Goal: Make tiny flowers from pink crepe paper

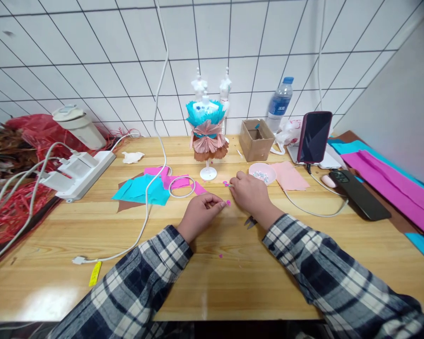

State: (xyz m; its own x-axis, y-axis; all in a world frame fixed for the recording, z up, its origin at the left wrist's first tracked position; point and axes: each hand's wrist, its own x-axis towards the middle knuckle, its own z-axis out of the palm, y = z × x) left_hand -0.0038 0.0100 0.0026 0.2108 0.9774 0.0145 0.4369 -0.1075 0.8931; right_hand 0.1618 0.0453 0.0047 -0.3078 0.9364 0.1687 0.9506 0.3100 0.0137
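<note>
Between the thumb and forefinger of my left hand [202, 213] is a small round pink paper piece [228, 203]. My right hand [250, 192] is bent down to the tabletop with its fingers together, at a few tiny pink scraps [225, 183]; what its fingertips pinch is too small to make out. Dark scissor blades [250, 222] poke out from beneath my right wrist. Behind both hands stands a small white dress form [208, 173] wearing a pleated paper dress [207, 129] in blue, pink and brown. A pink dish [262, 171] of small shiny beads sits beyond my right hand.
Blue crepe paper [141, 189], pink strips [178, 181] and a white ring [182, 194] lie left. A white cable [155, 141] hangs across the table near a power strip [88, 176]. Rightward are a cardboard box [256, 141], a bottle [280, 106], a propped phone [315, 136] and a dark phone [360, 195].
</note>
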